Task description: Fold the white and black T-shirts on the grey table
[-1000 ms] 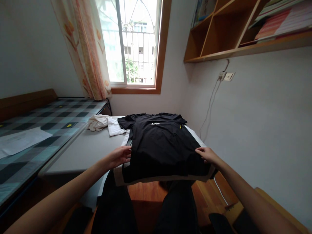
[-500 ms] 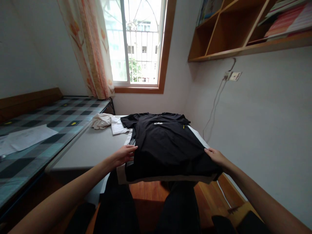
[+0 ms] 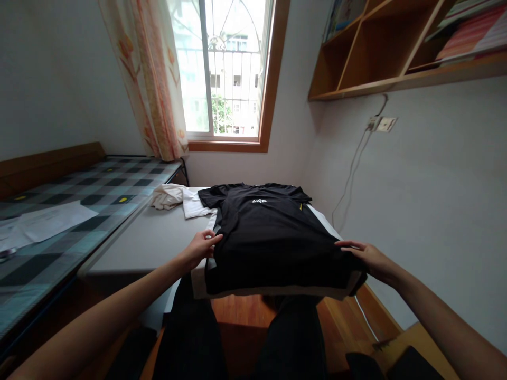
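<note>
A black T-shirt [image 3: 273,237] with white print near its collar lies spread out, its hem toward me. Beneath it a white garment [image 3: 196,205] shows at the left sleeve, along the sides and as a pale strip by the hem. My left hand [image 3: 202,248] pinches the black T-shirt's left side edge between thumb and fingers. At the opposite side edge, my right hand [image 3: 370,258] has its fingers stretched out and a little apart, touching the black fabric. Part of the right fingers is hidden by the cloth.
A crumpled cream cloth [image 3: 168,196] sits at the far left of the pale table [image 3: 138,243]. Left of that is a bed with a checked cover [image 3: 130,174] and paper sheets [image 3: 55,219]. A wall shelf [image 3: 380,53] hangs at upper right, above a socket with cables [image 3: 386,124].
My right hand's fingers have loosened from their pinch and stretched out, the hand shifting slightly right. My left hand stays at the left edge. The view has shifted slightly.
</note>
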{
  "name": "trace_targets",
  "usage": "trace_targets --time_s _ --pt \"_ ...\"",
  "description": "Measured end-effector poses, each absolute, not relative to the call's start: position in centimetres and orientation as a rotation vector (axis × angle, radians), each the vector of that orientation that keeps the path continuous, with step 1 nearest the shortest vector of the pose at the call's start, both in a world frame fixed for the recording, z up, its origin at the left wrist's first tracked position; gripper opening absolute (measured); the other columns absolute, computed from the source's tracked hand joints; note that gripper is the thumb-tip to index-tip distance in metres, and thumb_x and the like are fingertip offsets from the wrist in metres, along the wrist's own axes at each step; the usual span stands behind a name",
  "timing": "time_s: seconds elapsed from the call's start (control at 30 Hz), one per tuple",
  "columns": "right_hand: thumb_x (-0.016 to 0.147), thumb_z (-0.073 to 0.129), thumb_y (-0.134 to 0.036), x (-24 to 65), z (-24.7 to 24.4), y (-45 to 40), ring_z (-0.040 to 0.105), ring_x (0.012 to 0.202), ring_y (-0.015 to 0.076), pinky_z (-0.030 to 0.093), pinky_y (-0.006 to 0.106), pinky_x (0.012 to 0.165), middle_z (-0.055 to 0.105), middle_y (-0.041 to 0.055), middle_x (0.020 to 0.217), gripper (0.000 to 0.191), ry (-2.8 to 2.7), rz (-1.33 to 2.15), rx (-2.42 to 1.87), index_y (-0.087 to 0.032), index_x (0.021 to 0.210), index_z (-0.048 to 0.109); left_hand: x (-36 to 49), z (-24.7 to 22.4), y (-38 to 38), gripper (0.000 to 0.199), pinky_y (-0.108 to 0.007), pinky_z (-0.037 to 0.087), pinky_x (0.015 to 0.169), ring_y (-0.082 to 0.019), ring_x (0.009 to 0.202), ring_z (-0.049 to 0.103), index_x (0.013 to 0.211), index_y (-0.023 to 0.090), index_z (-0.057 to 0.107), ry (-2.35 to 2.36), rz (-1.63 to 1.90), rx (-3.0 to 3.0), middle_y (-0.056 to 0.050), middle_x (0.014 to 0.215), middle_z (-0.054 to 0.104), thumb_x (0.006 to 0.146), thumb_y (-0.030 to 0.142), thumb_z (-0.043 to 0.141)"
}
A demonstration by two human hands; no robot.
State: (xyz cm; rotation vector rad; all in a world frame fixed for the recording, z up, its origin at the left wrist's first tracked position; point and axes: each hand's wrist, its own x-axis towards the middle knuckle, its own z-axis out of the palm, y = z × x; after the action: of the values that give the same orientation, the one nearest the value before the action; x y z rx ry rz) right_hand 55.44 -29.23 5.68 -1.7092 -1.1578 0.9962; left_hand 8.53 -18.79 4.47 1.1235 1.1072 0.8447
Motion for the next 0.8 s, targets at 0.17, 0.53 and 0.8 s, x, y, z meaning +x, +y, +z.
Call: trace_targets --time_s 0.17,0.53,0.8 --pt "0.055 0.074 -0.059 56.4 3.3 -29.2 0.069 0.074 0.0257 0.055 0.035 0.069 0.074 0.008 0.077 0.049 -1.449 0.934 -1.894 -0.018 0.081 0.075 8.1 3.7 -19.0 0.066 -0.017 0.035 0.041 -0.004 0.042 0.043 0.075 0.019 0.044 1.185 0.797 1.14 0.01 0.053 0.045 0.047 0.065 0.081" --pt "0.08 0.062 -0.049 52.9 2.0 -30.7 0.06 0.088 0.0258 0.05 0.041 0.082 0.06 0.0114 0.095 0.03 -2.086 -0.331 -1.834 -0.021 0.087 0.069 7.9 5.1 -19.9 0.038 -0.023 0.047 0.055 -0.008 0.054 0.055 0.083 0.019 0.05 1.021 0.504 1.097 0.006 0.068 0.054 0.061 0.032 0.077" --pt "0.073 0.068 -0.02 49.5 0.0 -31.4 0.052 0.112 0.0298 0.044 0.044 0.094 0.054 0.013 0.121 0.052 -2.455 -0.482 -1.445 -0.022 0.123 0.056 6.9 4.6 -19.7 0.035 -0.021 0.046 0.057 -0.007 0.06 0.054 0.073 0.012 0.06 0.872 0.494 1.018 0.002 0.068 0.057 0.056 0.026 0.087"
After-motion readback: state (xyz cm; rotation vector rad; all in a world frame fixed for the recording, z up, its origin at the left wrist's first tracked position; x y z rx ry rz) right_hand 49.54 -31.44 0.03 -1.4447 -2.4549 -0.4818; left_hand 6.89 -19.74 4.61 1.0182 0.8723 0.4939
